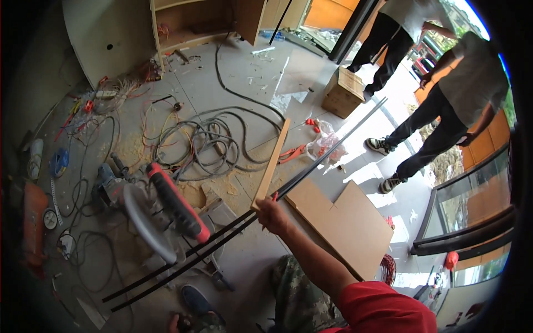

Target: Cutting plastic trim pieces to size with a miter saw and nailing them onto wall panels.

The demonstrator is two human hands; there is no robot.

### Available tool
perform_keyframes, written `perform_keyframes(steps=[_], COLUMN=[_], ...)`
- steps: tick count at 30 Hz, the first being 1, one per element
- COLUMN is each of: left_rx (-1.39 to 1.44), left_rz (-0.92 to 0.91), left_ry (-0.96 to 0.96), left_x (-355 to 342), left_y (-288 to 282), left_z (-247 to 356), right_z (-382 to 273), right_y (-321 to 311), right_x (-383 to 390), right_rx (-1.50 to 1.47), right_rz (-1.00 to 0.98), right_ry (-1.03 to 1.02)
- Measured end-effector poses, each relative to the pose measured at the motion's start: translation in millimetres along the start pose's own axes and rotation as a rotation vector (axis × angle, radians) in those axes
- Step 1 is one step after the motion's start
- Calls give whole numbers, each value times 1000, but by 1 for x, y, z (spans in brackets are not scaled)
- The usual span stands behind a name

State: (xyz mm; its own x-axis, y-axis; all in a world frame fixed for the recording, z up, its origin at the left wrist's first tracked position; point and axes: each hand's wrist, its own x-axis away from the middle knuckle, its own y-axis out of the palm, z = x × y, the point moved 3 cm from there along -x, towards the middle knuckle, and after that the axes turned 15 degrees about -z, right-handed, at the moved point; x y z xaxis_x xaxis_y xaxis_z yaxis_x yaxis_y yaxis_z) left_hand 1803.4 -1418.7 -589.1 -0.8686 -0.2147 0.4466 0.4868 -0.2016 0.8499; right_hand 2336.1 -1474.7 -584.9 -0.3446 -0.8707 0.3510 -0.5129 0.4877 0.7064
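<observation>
My right hand [271, 215] is closed around the lower end of a narrow wooden strip [272, 164], which slants up and away from me. A thin red pencil-like stick [275, 196] shows between the same fingers. Two long dark bars [222, 234] run diagonally under that hand, from lower left to upper right. To the hand's left stands a miter saw [150, 216] with a red and black handle [179, 202]. My left hand [176, 322] shows only in small part at the bottom edge, near my shoe [195, 300]; its fingers are mostly hidden.
A notched brown board [350, 227] lies to the right. Coiled black cable [205, 144], sawdust and loose wires cover the floor ahead. Beyond are red-handled pliers [292, 154], a plastic bag [326, 144] and a cardboard box [343, 92]. Two people [466, 91] stand at the upper right.
</observation>
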Motion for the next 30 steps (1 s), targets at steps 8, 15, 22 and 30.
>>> perform_keyframes(steps=[8, 15, 22, 30], left_rx=[123, 151, 342, 333], left_rz=[75, 148, 313, 298], left_ry=[318, 505, 589, 672], left_x=[-7, -39, -61, -50], left_y=[-101, -117, -133, -126], left_z=[-3, 15, 54, 14], right_z=[114, 189, 299, 368], right_y=[68, 126, 202, 217], right_x=[47, 40, -4, -18], right_rx=[0, -93, 66, 771], right_rz=[51, -73, -125, -603], right_ry=[242, 491, 692, 704])
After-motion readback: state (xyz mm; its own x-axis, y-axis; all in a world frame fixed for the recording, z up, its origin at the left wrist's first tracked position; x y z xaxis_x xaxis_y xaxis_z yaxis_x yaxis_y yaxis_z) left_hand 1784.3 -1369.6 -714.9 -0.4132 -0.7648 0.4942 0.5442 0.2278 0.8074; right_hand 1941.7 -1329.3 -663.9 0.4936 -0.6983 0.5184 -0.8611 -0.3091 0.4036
